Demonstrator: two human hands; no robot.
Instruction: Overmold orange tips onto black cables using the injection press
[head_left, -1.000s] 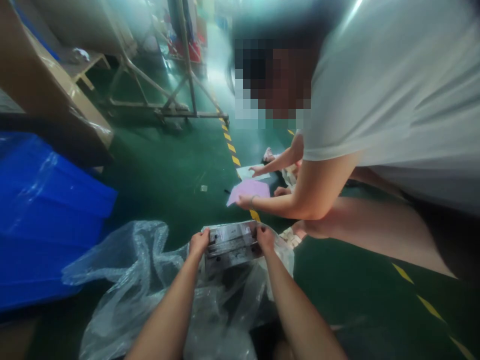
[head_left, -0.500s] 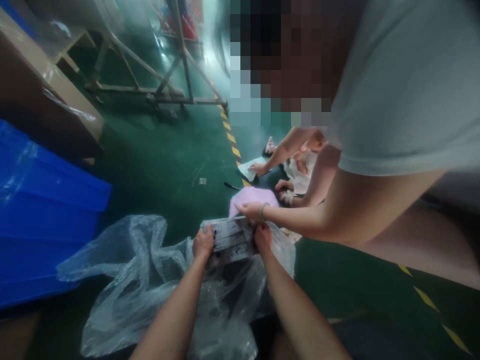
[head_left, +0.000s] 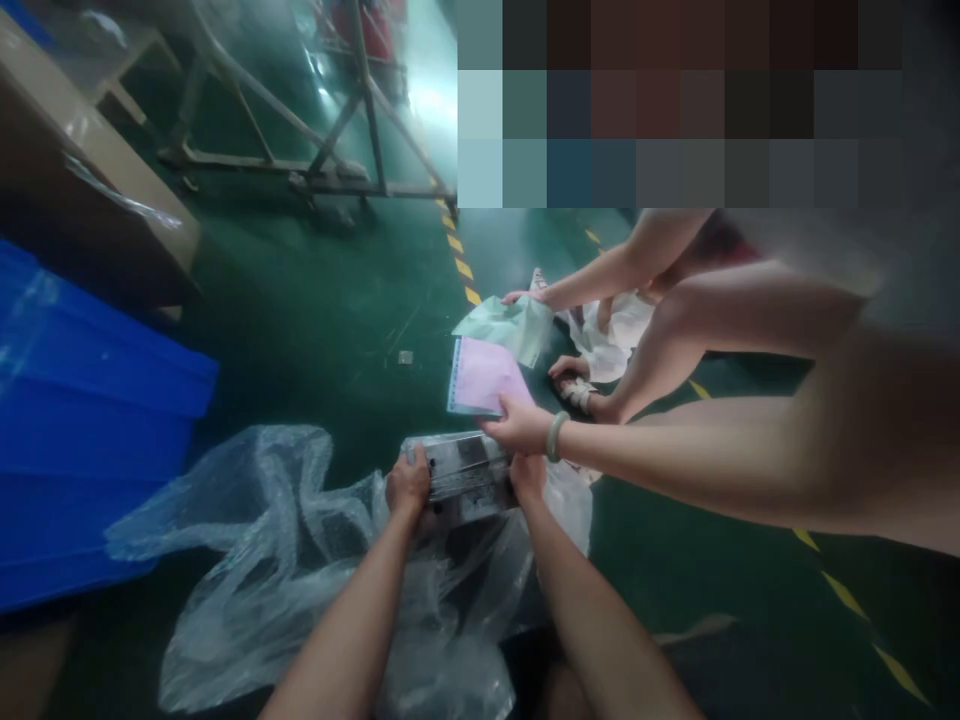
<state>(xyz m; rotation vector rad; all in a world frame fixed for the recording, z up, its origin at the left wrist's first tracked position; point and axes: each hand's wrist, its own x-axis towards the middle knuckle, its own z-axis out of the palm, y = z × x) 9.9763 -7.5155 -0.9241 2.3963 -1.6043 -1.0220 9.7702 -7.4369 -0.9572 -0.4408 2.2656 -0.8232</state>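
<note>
My left hand (head_left: 409,485) and my right hand (head_left: 527,475) grip the two ends of a grey metal block (head_left: 465,470), fingers curled round its edges. The block sits above crumpled clear bubble wrap (head_left: 300,560) spread on the green floor. Just beyond it, another person's hand (head_left: 517,428) with a pale bangle holds a pink sheet of paper (head_left: 480,378). That person's other hand (head_left: 517,297) lifts a pale green sheet (head_left: 510,325).
Stacked blue plastic bins (head_left: 82,430) stand at the left, a taped cardboard box (head_left: 90,190) behind them. A metal frame stand (head_left: 315,150) is at the back. Yellow dashed floor tape (head_left: 459,262) runs past the papers. The other person crouches at the right.
The other person has lifted the pink and green sheets off the floor and leaned closer. My hands have stayed on the block, which sits slightly lower in the wrap.
</note>
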